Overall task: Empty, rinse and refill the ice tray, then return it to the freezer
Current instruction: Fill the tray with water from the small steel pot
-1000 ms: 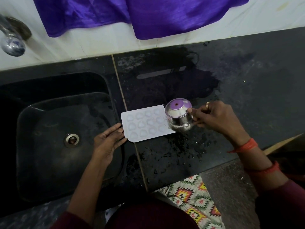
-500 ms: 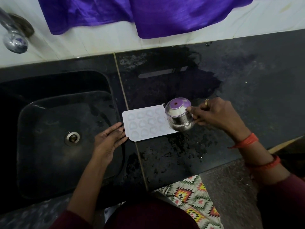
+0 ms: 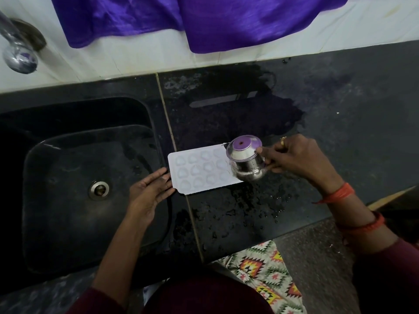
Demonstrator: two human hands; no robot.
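A white ice tray (image 3: 199, 169) with several rounded cells lies flat on the wet black counter (image 3: 249, 214), just right of the sink. My left hand (image 3: 150, 190) lies flat with straight fingers against the tray's left end. My right hand (image 3: 297, 157) grips a small shiny steel pot (image 3: 246, 160) by its rim. The pot is tilted toward the tray and hangs over its right end, hiding that corner. Whether water is running from the pot is unclear.
A black sink (image 3: 74, 184) with a steel drain (image 3: 98, 189) fills the left. A steel tap (image 3: 19, 53) juts out at top left. Purple cloth (image 3: 192, 19) hangs over the white tiled wall. A dark wet patch (image 3: 238, 114) spreads behind the tray.
The pot in my right hand has tipped a little further over the tray's right end. My left hand stays at the tray's left end; the view has shifted slightly.
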